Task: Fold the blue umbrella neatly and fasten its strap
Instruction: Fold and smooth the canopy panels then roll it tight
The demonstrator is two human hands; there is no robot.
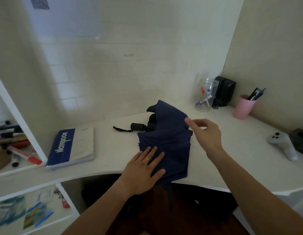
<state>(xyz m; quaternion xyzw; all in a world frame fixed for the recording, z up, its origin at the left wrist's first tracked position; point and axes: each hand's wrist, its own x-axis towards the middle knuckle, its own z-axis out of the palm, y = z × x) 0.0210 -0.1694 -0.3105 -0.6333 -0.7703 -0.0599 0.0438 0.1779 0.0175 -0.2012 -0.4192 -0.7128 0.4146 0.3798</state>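
Note:
The dark blue umbrella (pixel 169 138) lies collapsed on the white desk (pixel 113 150), its cloth spread loose and part of it hanging over the front edge. Its black handle (pixel 138 126) with a wrist loop points left. My left hand (pixel 144 172) presses flat on the near part of the cloth, fingers straight. My right hand (pixel 205 133) hovers at the cloth's right edge with fingers loosely bent; whether its fingertips pinch the fabric I cannot tell. No strap is visible.
A blue and white notebook (pixel 71 148) lies left of the umbrella. A clear jar of markers (pixel 206 94), a black box (pixel 224 90) and a pink pen cup (pixel 243 106) stand at the back right. A grey controller (pixel 281 143) lies far right. Shelves with markers (pixel 16 143) are on the left.

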